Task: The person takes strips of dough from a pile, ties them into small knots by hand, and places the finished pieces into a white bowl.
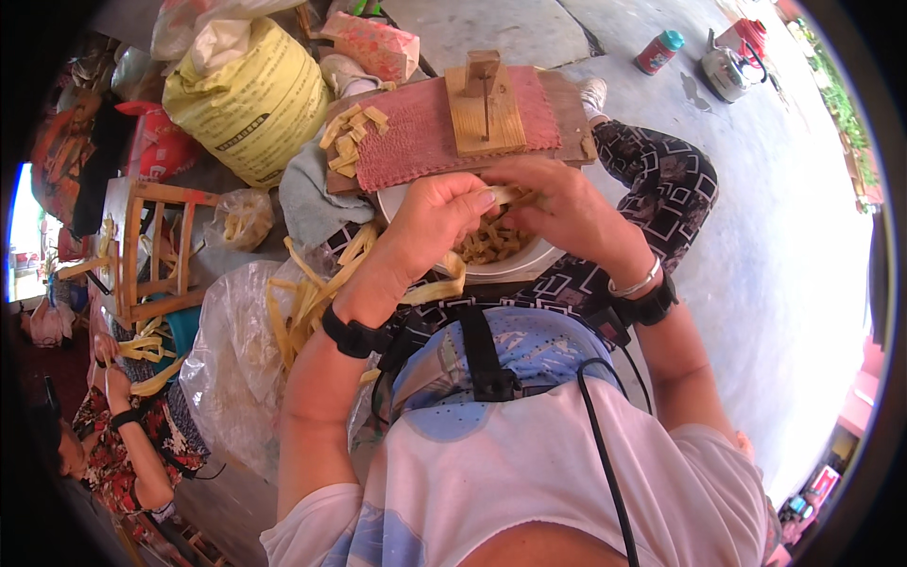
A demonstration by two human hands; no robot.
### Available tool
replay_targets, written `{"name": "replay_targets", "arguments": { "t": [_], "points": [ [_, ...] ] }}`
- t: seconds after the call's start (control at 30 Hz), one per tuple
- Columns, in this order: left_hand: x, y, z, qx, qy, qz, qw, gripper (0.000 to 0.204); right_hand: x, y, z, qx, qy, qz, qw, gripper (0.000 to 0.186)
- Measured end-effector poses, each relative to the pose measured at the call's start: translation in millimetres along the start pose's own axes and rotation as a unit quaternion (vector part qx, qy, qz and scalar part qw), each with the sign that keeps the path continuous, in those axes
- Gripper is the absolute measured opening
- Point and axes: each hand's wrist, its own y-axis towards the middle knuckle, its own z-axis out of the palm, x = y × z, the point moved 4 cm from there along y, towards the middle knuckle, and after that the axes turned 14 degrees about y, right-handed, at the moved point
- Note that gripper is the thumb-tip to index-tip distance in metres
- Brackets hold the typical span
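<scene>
OK, I'm remote on the head cam: L hand (444, 213) pinches one pale strip (505, 196), thumb to fingertips; R hand (562, 203) curls round the same strip, exact grip partly hidden. Strip's at 12-1 o'clock, over the white bowl (515, 273), prob. so it catches any bits. Board (573, 118) spans 12, just past the bowl, w/ pink cloth (411, 132) under the wooden block (468, 123), maybe for anti-slip. Loose strips (310, 300) lie at 9 by the clear plastic bag (231, 350), I'd guess for quick reach. Count: 2 hands, 1 held strip AFAICT, 1 bowl, 1 board, 1 cloth, 1 block; short pieces (491, 244) in the bowl too heaped to no. Further out: 1 yellow sack (250, 104) btwn 10 and 11, 1 kettle (727, 76) approx. 2, 1 co-worker (132, 444) at 8.
</scene>
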Motion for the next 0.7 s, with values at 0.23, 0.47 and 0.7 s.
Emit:
{"name": "replay_targets", "arguments": {
  "t": [0.23, 0.47, 0.7],
  "points": [
    [1.6, -7.2, -48.5, -0.076, 0.067, -0.052, 0.994, 0.018, -12.6, -7.9, -60.7, 0.087, 0.081, 0.306, 0.945, 0.01],
    [3.3, 3.3, -50.5, 0.05, -0.061, -0.02, 0.997, 0.023, -28.4, -4.3, -46.1, -0.068, 0.131, 0.201, 0.968, 0.023],
    [-0.9, 12.9, -44.9, 0.076, -0.124, -0.019, 0.989, 0.023, -30.0, -3.7, -17.8, 0.049, 0.105, 0.253, 0.96, 0.015]
  ]
}}
